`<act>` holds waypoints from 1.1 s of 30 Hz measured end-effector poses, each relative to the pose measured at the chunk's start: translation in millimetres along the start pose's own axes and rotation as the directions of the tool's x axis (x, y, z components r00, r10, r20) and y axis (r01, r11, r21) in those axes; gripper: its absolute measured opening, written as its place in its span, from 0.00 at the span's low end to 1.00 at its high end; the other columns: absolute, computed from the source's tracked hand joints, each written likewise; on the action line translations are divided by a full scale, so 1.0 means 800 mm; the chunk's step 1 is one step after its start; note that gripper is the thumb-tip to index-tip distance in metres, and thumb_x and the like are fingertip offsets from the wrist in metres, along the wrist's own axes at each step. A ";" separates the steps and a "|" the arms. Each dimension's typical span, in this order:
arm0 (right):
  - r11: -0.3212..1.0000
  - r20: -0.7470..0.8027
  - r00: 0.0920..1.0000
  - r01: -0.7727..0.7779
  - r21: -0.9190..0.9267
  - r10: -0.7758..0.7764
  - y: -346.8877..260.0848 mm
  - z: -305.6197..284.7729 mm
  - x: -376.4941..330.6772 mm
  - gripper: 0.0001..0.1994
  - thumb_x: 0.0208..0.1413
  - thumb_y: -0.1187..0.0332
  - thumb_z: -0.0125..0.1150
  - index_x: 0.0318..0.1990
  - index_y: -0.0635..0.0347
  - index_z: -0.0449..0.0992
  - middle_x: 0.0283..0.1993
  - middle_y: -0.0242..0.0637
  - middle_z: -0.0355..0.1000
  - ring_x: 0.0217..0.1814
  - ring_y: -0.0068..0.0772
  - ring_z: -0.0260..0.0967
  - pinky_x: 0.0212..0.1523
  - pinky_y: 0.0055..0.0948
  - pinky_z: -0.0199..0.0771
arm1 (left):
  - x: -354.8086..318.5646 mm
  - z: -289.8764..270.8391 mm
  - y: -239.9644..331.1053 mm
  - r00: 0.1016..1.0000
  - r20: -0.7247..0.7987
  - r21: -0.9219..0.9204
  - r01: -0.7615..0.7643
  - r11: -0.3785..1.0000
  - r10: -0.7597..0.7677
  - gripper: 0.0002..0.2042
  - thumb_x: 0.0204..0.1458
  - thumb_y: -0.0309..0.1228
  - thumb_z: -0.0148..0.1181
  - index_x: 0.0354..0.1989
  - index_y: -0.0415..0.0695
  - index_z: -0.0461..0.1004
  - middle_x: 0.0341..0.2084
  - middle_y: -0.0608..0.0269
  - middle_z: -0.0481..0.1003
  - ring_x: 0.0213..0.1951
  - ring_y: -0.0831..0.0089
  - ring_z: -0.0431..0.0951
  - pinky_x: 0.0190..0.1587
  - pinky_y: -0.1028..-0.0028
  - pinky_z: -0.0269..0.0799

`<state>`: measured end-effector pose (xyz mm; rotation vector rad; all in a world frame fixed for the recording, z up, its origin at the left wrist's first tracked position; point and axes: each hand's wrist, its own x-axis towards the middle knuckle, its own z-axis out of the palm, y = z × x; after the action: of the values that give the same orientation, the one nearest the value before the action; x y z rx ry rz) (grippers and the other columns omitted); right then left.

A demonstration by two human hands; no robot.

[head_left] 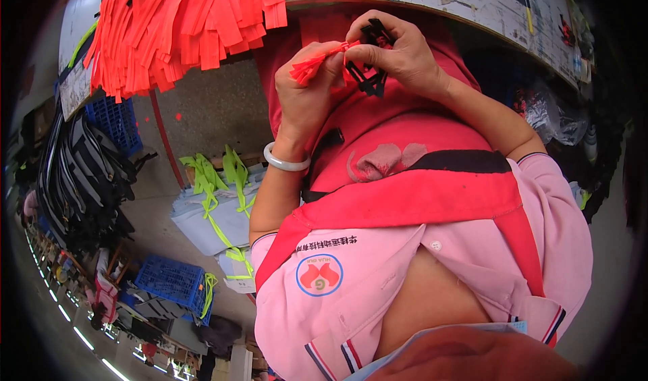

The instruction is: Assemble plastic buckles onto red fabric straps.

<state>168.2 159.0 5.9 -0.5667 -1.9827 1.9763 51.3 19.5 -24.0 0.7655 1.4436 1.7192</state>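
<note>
Far to the left of the hands, as I watch remotely, a sheaf of black-and-grey strips (81, 185) hangs above a blue plastic crate (169, 280). Nearer, beyond the left hand and to its side, a thick bundle of red ribbon strips (189, 23) spills over the edge of a worn white worktable (445, 0); lime-green ties (236, 172) lie on pale panels (202, 232) left of the left forearm. At centre, the left hand (297, 94) pinches a short red ribbon piece (309, 69), its folded tails showing past the fingers. The piece's long axis slants rightward and slightly away from the body, bridging to the fingertips of the right hand (412, 60), which closes on a cluster of black plastic buckles (366, 83), their frames hanging toward the wearer. The hands nearly meet, the left nearer the tails, the right nearer the buckles; I cannot tell whether the ribbon passes through a frame, because fingers cover the join. Nothing I can see stands between the hands except these pieces. The red apron (405, 202) lies beneath and toward the wearer, the table edge runs just beyond, and well right of the right hand sits a clear plastic bag (563, 121).
</note>
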 end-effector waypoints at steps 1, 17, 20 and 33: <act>0.997 0.016 0.997 -0.080 0.012 0.079 -0.001 -0.001 0.000 0.09 0.54 0.68 0.66 0.37 0.62 0.75 0.30 0.27 0.71 0.33 0.13 0.66 0.35 0.17 0.68 | 0.000 -0.001 0.000 1.000 0.002 0.000 -0.001 1.000 0.001 0.06 0.54 0.23 0.60 0.39 0.36 0.77 0.27 0.66 0.75 0.26 0.82 0.72 0.29 0.82 0.66; 0.973 0.145 0.963 -0.229 -0.017 0.229 -0.002 -0.010 0.003 0.08 0.55 0.66 0.64 0.33 0.61 0.74 0.27 0.25 0.69 0.29 0.12 0.63 0.30 0.15 0.63 | -0.001 -0.022 -0.012 0.974 0.086 -0.259 0.226 0.939 -0.210 0.10 0.56 0.27 0.58 0.42 0.34 0.75 0.27 0.62 0.77 0.25 0.79 0.73 0.28 0.82 0.67; 0.966 0.160 0.953 -0.256 -0.026 0.257 -0.007 -0.011 0.002 0.08 0.55 0.66 0.64 0.33 0.61 0.74 0.26 0.25 0.69 0.29 0.12 0.65 0.29 0.15 0.64 | -0.002 -0.021 -0.009 0.970 0.098 -0.265 0.242 0.933 -0.224 0.08 0.55 0.26 0.58 0.40 0.34 0.77 0.24 0.64 0.76 0.23 0.80 0.72 0.26 0.81 0.66; 0.981 0.001 0.982 -0.188 0.050 0.188 0.006 0.003 -0.002 0.08 0.56 0.67 0.63 0.38 0.62 0.74 0.29 0.25 0.71 0.30 0.12 0.66 0.31 0.15 0.68 | 0.003 -0.015 -0.001 0.986 0.059 -0.066 0.160 0.985 -0.156 0.08 0.54 0.26 0.60 0.39 0.34 0.78 0.22 0.69 0.73 0.22 0.82 0.69 0.25 0.81 0.62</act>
<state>169.0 156.5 1.2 -0.7700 -1.9347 2.1253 40.1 15.2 -26.9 0.6363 1.3624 1.6081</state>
